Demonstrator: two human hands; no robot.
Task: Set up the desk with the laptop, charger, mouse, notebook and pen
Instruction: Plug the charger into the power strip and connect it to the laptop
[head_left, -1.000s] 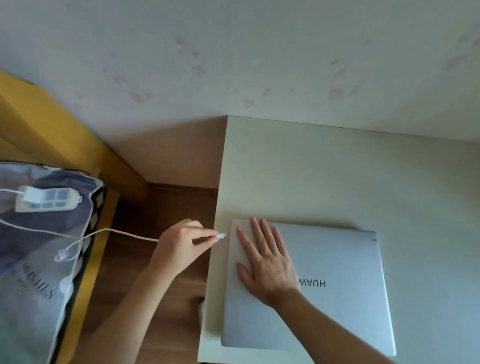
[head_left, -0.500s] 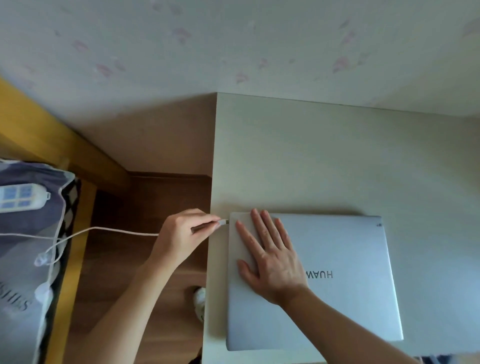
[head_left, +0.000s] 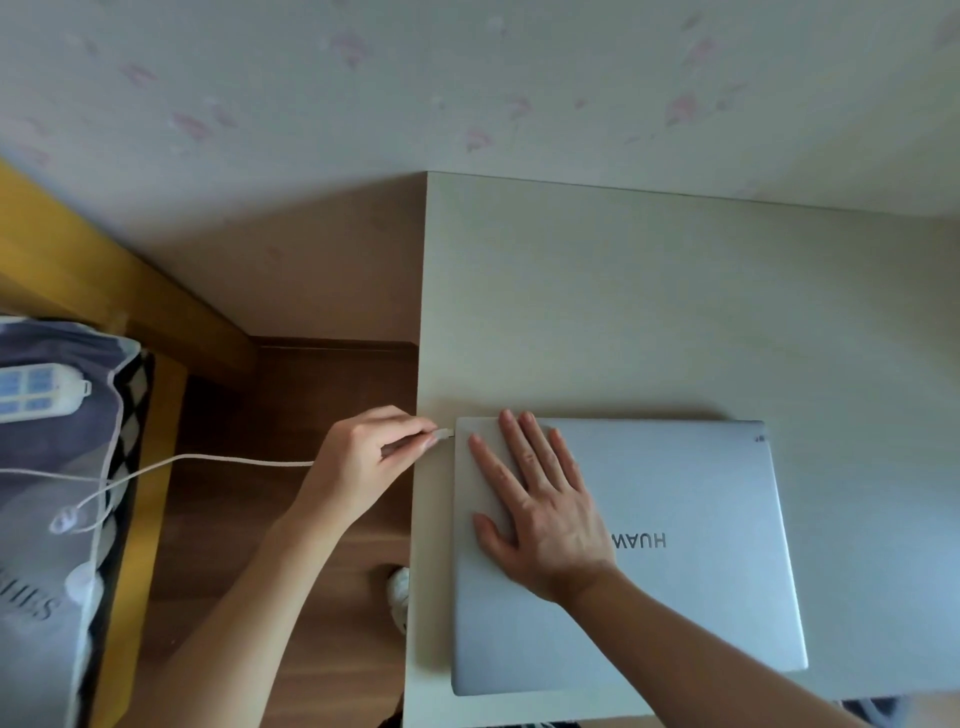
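laptop (head_left: 675, 561): shut, flat on desk (head_left: 623, 312), near desk's left edge
R hand (head_left: 535, 514): fingers straight, palm pressing laptop lid
L hand (head_left: 363, 462): pinching charger plug (head_left: 442, 434), tip at laptop's left side
cable (head_left: 218, 460): runs left from laptop

The laptop (head_left: 675, 561) is lying on the desk (head_left: 649, 312) toward its six o'clock edge, with the right hand (head_left: 540, 514) lying on the lid, the left hand (head_left: 363, 467) and plug (head_left: 443, 434) sitting at its nine o'clock side, and the cable (head_left: 218, 460) trailing toward nine o'clock to the bed (head_left: 57, 467), where a power strip (head_left: 36, 389) is lying.
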